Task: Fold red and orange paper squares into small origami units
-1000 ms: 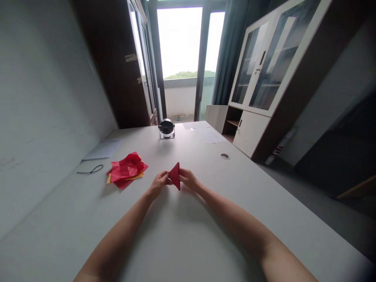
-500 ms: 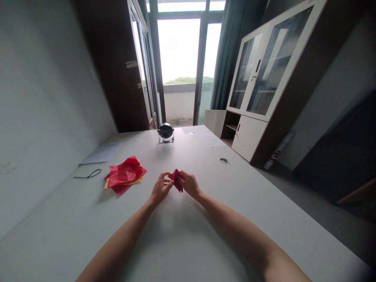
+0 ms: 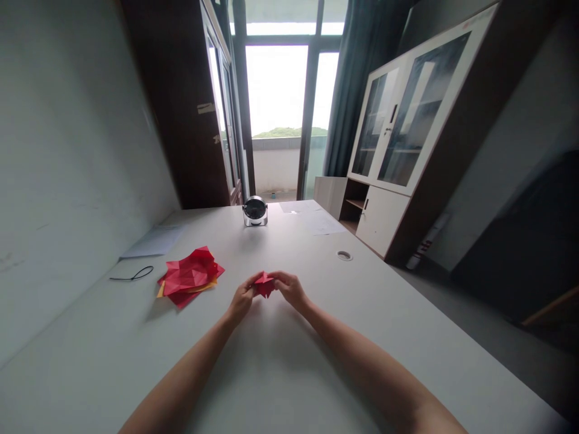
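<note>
A small folded piece of red paper [image 3: 265, 285], with pointed corners, is held between my two hands above the middle of the white table [image 3: 280, 374]. My left hand [image 3: 242, 298] pinches its left side, fingers closed on the edge. On the opposite side, my right hand [image 3: 290, 288] grips the right edge between thumb and fingers. Parts of the paper are hidden behind the fingertips. To the left lies a loose pile of creased red paper sheets [image 3: 190, 272], with an orange sheet [image 3: 205, 286] showing underneath.
A black cord [image 3: 133, 277] and white sheets [image 3: 154, 241] lie by the left wall. A small round fan-like device [image 3: 256, 211] stands at the far end. A white tape roll [image 3: 344, 255] and more papers [image 3: 323, 224] are on the right. Cabinets [image 3: 384, 217] stand beyond.
The folded red paper has turned from an upright, narrow pose to a wider, flatter one. Both hands now grip its opposite sides. The camera view has tilted slightly upward.
</note>
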Demonstrator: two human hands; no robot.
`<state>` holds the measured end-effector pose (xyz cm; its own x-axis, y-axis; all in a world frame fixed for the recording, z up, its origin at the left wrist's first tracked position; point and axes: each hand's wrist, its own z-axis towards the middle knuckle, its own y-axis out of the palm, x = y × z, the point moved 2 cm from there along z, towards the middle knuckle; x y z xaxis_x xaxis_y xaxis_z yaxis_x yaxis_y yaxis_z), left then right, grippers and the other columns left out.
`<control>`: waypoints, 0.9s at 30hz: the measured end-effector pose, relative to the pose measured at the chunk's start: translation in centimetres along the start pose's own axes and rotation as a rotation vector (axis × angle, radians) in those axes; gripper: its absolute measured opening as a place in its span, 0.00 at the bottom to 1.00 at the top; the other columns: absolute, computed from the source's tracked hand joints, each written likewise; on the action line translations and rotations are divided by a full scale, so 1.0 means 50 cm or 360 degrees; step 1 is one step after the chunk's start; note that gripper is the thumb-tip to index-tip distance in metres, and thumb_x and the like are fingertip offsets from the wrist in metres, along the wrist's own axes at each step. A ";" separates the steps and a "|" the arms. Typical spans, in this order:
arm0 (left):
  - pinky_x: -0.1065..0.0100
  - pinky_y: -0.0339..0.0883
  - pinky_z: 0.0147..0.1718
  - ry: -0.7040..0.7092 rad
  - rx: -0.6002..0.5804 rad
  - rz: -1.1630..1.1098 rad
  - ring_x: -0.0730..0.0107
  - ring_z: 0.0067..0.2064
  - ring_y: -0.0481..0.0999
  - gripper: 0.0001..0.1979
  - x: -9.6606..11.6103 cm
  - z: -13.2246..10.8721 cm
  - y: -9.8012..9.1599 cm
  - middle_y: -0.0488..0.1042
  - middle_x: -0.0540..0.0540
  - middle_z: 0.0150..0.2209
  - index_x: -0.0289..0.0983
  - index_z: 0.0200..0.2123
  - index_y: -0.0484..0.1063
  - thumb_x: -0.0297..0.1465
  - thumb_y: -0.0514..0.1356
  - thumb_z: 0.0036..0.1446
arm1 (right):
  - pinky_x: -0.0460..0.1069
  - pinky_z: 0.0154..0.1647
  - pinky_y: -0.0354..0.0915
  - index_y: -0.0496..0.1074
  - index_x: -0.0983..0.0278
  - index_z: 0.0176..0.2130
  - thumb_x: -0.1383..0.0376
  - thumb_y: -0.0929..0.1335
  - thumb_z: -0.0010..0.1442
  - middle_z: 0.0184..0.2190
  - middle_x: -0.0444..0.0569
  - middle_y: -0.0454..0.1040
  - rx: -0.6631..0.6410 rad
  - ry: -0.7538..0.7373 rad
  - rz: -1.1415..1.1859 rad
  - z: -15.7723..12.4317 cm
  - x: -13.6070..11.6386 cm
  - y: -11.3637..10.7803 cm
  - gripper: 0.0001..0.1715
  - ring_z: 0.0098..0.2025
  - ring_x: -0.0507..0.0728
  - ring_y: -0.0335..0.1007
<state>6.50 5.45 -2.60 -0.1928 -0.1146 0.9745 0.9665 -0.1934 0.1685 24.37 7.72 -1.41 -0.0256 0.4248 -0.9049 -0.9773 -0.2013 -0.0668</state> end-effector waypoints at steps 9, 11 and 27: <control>0.55 0.71 0.48 -0.0078 -0.0039 -0.0097 0.54 0.47 0.78 0.24 0.019 -0.006 -0.010 0.78 0.36 0.49 0.32 0.53 0.76 0.38 0.61 0.55 | 0.48 0.31 0.67 0.76 0.65 0.34 0.54 0.69 0.60 0.27 0.48 0.76 -0.0030 0.0035 -0.0002 0.001 0.016 -0.001 0.16 0.28 0.54 0.70; 0.56 0.70 0.50 0.0001 0.0003 -0.0011 0.53 0.49 0.77 0.23 0.019 -0.003 -0.010 0.78 0.36 0.50 0.32 0.51 0.77 0.39 0.64 0.55 | 0.48 0.30 0.67 0.75 0.64 0.39 0.55 0.70 0.59 0.28 0.47 0.76 -0.0044 0.0014 0.0033 0.002 0.027 0.001 0.15 0.28 0.54 0.70; 0.63 0.71 0.42 0.0169 -0.0081 0.0440 0.60 0.40 0.79 0.15 0.021 -0.014 0.002 0.81 0.43 0.38 0.36 0.42 0.79 0.40 0.64 0.57 | 0.45 0.27 0.60 0.75 0.65 0.33 0.56 0.70 0.60 0.24 0.44 0.72 -0.0130 -0.0017 -0.0456 -0.014 0.014 0.016 0.14 0.26 0.51 0.64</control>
<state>6.26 4.65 -1.68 0.0571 -0.2703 0.9611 0.9757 -0.1890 -0.1111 23.73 7.23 -2.39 0.2465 0.4837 -0.8398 -0.9247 -0.1420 -0.3531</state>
